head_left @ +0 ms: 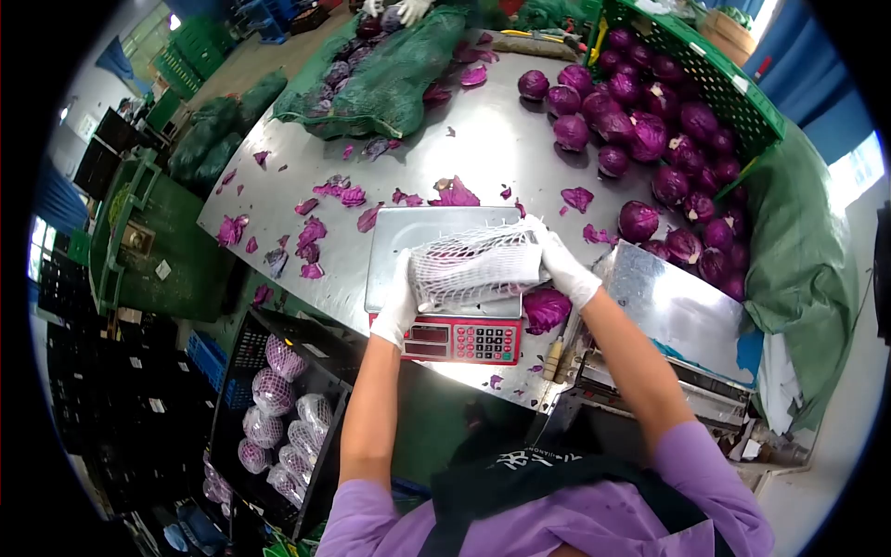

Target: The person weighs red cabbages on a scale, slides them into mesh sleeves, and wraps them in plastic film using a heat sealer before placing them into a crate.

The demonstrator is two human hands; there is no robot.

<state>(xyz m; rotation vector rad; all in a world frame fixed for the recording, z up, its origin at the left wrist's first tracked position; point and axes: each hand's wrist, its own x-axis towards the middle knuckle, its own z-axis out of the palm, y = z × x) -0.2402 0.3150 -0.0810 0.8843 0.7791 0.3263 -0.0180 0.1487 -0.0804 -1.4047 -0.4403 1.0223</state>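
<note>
A white foam net sleeve point(478, 265) is stretched sideways between my two gloved hands, over the steel pan of a red digital scale point(445, 341). My left hand point(397, 302) is closed on the sleeve's left end. At the other end, my right hand point(561, 264) grips its upper right edge. Purple shows faintly through the mesh on the left; I cannot tell whether a cabbage is inside. A loose purple cabbage leaf point(546, 310) lies at the scale's right side, below my right hand.
Many red cabbages point(648, 136) are heaped at the right beside a green crate point(715, 70). A green mesh sack point(380, 79) lies at the back, with another person's gloved hands point(408, 9) above it. Leaf scraps litter the metal table point(316, 148). Net-wrapped cabbages point(273, 392) fill a black crate lower left.
</note>
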